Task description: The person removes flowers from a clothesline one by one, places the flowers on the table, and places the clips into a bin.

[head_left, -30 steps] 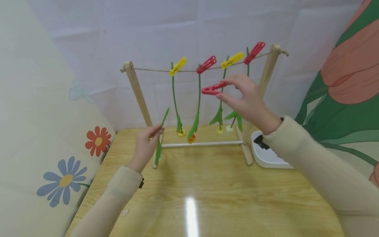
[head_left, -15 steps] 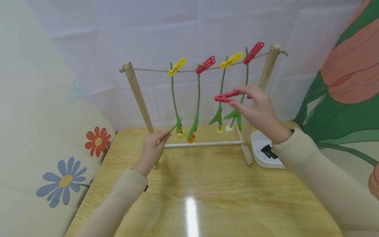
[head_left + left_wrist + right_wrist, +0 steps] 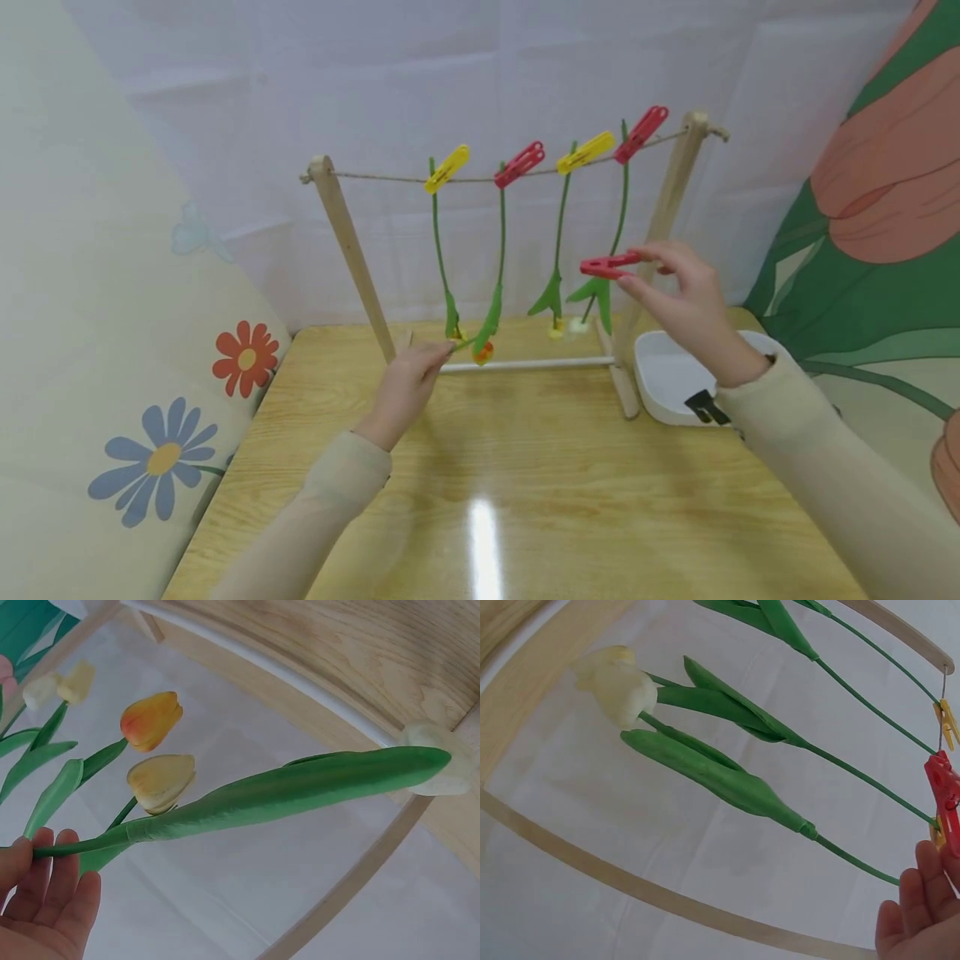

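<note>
My left hand [image 3: 405, 387] pinches the green stem of an artificial tulip [image 3: 300, 791]. In the left wrist view its long leaf stretches right, with a pale bloom [image 3: 435, 761] partly behind the leaf tip. My right hand [image 3: 693, 312] pinches a red clothespin [image 3: 606, 267] by its handle ends, in front of the rightmost hanging stem. Above, a string [image 3: 382, 177] carries several tulips hung head down. Yellow clothespins [image 3: 447, 169] and red ones [image 3: 519, 164] alternate along it. An orange tulip bloom [image 3: 151, 721] and a cream one [image 3: 161, 784] show behind the held stem.
Wooden posts [image 3: 348, 250] hold the string at both ends, joined low by a white rod [image 3: 532, 363]. At the right a white tray [image 3: 660, 367] stands on the wooden table [image 3: 525, 475], partly behind my right wrist. A white cloth [image 3: 390, 83] hangs behind.
My left hand has moved right and slightly forward, the tulip stem tilting over toward the hanging ones. My right hand has drawn right and down with the red clothespin.
</note>
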The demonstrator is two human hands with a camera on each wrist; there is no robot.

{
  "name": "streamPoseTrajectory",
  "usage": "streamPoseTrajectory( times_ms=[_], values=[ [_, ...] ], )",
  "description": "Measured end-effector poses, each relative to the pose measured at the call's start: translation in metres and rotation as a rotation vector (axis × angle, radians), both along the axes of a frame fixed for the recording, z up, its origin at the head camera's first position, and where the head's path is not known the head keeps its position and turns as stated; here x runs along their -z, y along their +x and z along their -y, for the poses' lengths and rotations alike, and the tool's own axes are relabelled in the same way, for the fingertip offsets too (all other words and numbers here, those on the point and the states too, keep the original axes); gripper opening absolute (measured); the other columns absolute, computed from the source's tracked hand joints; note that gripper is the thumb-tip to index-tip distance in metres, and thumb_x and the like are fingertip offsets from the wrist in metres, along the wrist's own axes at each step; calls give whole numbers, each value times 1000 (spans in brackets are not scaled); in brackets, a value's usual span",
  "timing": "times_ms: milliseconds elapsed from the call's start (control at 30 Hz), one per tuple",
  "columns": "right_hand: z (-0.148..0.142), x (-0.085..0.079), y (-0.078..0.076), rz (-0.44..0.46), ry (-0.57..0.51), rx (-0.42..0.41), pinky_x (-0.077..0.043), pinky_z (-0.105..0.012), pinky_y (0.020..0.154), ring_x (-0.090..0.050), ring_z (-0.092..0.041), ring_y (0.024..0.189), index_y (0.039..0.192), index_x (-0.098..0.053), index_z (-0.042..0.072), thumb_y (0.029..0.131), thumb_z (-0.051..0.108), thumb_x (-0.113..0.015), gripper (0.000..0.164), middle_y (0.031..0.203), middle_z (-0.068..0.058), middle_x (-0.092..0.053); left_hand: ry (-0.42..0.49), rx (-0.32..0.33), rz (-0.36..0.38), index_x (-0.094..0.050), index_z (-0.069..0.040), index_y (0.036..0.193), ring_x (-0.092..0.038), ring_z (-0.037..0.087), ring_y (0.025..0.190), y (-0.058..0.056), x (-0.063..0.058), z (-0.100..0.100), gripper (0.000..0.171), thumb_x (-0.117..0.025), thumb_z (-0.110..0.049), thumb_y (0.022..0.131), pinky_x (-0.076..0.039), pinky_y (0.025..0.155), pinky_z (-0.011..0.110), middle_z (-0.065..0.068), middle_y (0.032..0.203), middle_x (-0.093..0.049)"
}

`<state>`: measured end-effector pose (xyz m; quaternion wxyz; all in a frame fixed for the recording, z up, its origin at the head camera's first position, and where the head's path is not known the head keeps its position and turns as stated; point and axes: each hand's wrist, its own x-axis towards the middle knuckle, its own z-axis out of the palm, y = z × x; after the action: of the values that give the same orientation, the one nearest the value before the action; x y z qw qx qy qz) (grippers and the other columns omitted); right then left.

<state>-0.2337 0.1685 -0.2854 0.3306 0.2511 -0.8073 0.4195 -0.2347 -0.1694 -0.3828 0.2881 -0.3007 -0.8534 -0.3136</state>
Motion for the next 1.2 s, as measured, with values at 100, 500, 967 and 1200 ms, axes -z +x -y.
streamPoseTrajectory(
  times_ms=[100,500,967,1200],
  values=[
    [-6,5,1,3,-15,6,-37,-17,82,-47,1,96,111,-62,-14,77,-16,-70,34,107,-28,-62,-25,6,-21,-70,7,106,-67,35,91,-1,3,-3,21,-67,9,85,-57,82,43,20,98,-70],
    [-30,28,9,74,-32,71,-36,-15,81,-46,4,96,111,-64,-12,84,-7,-70,28,105,-20,-61,-225,3,-101,-70,1,109,-68,31,86,0,18,-22,30,-66,15,82,-59,76,36,17,96,-70],
    [-48,55,13,110,-39,122,-37,-14,81,-45,8,96,112,-62,-12,89,1,-68,27,107,-21,-61,-451,-19,-122,-71,-3,107,-69,25,87,-7,43,-43,40,-63,20,75,-58,77,31,13,100,-70],
    [-57,67,11,121,-69,147,-38,-14,78,-47,8,94,110,-64,-12,85,-3,-71,28,105,0,-63,-532,8,-53,-69,-2,110,-67,27,93,-5,51,-51,38,-63,16,77,-56,84,36,13,102,-70]
  ],
)
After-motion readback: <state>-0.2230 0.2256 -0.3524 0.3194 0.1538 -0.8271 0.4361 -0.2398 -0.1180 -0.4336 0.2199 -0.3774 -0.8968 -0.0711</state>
